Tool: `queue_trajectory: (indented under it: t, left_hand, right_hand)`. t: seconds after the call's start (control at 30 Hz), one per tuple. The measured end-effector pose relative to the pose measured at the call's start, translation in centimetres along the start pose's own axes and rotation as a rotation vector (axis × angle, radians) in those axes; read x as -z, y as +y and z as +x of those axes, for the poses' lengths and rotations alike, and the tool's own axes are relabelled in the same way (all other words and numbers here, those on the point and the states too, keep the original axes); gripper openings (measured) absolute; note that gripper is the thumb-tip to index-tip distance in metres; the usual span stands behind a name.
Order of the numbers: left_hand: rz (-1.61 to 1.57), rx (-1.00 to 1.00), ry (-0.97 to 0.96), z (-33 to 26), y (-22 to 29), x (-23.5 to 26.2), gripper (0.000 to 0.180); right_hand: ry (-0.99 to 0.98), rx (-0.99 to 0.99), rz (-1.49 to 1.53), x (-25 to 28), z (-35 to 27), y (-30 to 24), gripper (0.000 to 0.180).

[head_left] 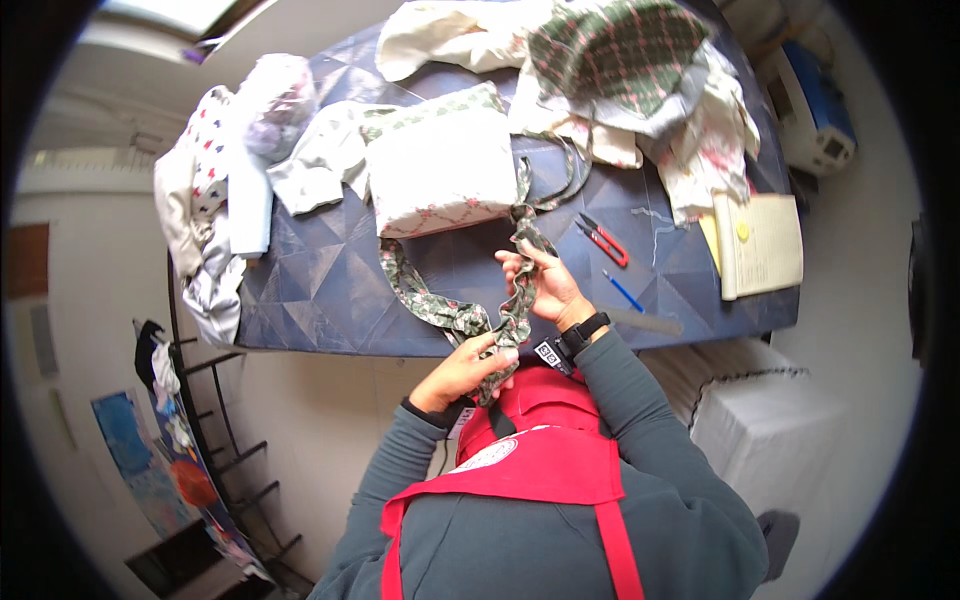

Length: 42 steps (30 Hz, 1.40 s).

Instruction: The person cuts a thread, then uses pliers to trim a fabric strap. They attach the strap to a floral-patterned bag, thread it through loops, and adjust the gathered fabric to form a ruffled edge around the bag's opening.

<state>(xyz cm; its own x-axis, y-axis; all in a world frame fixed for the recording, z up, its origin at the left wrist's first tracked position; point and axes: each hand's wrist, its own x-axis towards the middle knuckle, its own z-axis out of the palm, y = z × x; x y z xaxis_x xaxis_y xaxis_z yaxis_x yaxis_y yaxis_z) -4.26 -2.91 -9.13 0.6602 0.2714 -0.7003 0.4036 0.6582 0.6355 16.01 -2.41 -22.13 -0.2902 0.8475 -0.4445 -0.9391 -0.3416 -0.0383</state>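
A white fabric bag [440, 165] with pink floral trim lies on the blue-patterned table. From it a long green floral strap [420, 298], gathered and ruffled, loops down toward me. My left hand [458, 372] is closed around the strap's near part, just off the table's front edge. Farther up the same strap, my right hand [550, 284] grips it between thumb and fingers, the palm partly turned up. Between both hands the ruffled fabric hangs in folds. Red-handled thread snips [606, 243] and a blue pen [623, 291] lie to the right of my right hand.
Heaped fabric, including a green checked piece [620, 55], covers the table's far right. More folded cloth [210, 160] and a clear plastic bag [278, 105] are at the left. A notebook [765, 245] sits near the right edge, and a translucent ruler [640, 320] by the front edge.
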Motion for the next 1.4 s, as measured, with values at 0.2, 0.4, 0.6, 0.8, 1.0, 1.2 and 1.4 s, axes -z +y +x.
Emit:
queue_trajectory:
  t: [0.2,0.4,0.6,0.8,1.0,1.2,1.4]
  left_hand:
    - [-0.014,0.036,0.151,-0.4,-3.4,1.2,0.02]
    - [-0.061,0.033,0.2,-1.5,-5.5,3.5,0.02]
    - [-0.086,0.067,0.167,-2.0,-4.7,3.8,0.017]
    - [-0.084,-0.032,0.129,-2.0,-3.2,3.1,0.042]
    - [0.016,-0.019,0.205,-1.7,-2.3,2.2,0.035]
    - [-0.157,-0.011,0.195,-2.1,-0.9,2.3,0.03]
    - [-0.107,-0.062,0.225,-2.4,-0.4,1.9,0.03]
  right_hand:
    - [0.14,0.127,-0.225,0.1,0.6,3.0,0.026]
    - [0.113,0.284,-0.193,0.4,2.5,5.4,0.024]
    - [0.217,0.282,-0.187,-0.7,3.0,5.0,0.025]
    - [0.076,0.03,-0.352,-2.9,-1.4,6.4,0.026]
    - [0.148,0.233,-0.404,-3.6,-2.2,6.3,0.021]
    - [0.25,0.374,-0.449,-5.5,-2.5,5.9,0.022]
    - [0.159,0.226,-0.593,-6.9,-4.6,7.4,0.022]
